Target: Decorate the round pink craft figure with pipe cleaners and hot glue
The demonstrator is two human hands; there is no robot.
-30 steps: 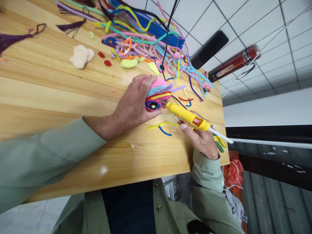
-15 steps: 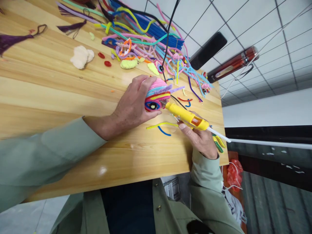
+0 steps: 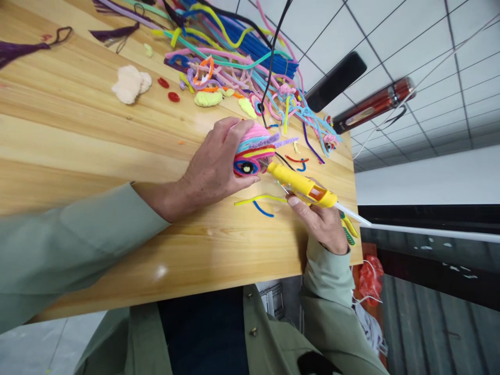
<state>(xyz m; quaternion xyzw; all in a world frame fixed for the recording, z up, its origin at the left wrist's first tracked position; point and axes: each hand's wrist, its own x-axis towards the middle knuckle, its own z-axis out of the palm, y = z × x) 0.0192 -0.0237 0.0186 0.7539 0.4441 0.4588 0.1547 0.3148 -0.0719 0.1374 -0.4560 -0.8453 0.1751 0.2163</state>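
Note:
My left hand is wrapped round a rounded craft piece covered in pink, blue, yellow and red pipe cleaners, with an eye-like ring pattern on its near side. Purple strands stick out from its right side. A yellow hot glue gun is in my right hand, its nozzle at the craft piece's right side; whether the tip touches is unclear. From the gun's back end juts a white glue stick. Below the gun lie a yellow pipe cleaner and a short blue piece.
A heap of pipe cleaners spreads over the table's far side, crossed by a black cord. Beyond it are a black phone and a red flask. Cream pieces, red ovals and tassels lie left. Yellow-green-handled pliers sit right.
The view has shifted slightly. Both hands keep their hold, and the glue gun's nozzle stays at the craft piece's right side.

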